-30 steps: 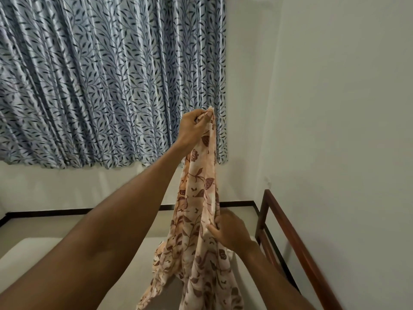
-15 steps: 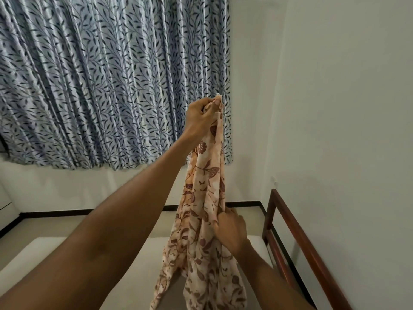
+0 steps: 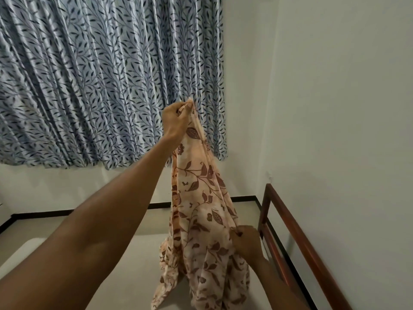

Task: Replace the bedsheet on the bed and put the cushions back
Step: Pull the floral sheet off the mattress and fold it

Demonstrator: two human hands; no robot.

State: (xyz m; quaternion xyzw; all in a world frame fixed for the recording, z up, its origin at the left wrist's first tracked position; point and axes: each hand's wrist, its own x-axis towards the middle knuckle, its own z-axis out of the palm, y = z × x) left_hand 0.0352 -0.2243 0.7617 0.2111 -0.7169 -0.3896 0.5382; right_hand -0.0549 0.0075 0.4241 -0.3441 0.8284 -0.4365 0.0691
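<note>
**Item: floral bedsheet, being opened out above a bare mattress**

Change since the earlier frames: the two hands have drawn apart. The cloth between them, formerly a narrow hanging rope, now fans wider.

- Left hand (image 3: 176, 121): raised high in front of the curtain (image 3: 89, 86). Fingers and thumb are curled tight, pinching the top corner of the sheet.
- Right hand (image 3: 247, 242): low, near the wooden bed rail (image 3: 297, 238). Fingers are closed round a fold of the sheet's right edge.
- Floral bedsheet (image 3: 201, 220): peach ground with a brown leaf-and-vine print. It hangs between the two grips, and its lower bulk is bunched on the mattress.
- Mattress (image 3: 125, 276): pale and uncovered, below and left of the cloth.
- Cushions: none in view.

Step in hand, as judged: finding an edge and unfurling the fresh sheet. Spreading has not begun, so the task looks to be in its early part.

Next move, as judged:
- The right hand should run further along the hem to a second corner while the left keeps its pinch.
- Both arms then need to spread wide and cast the cloth across the mattress.
- The bunched lower part must lift free first, or it will drag and twist.
</note>
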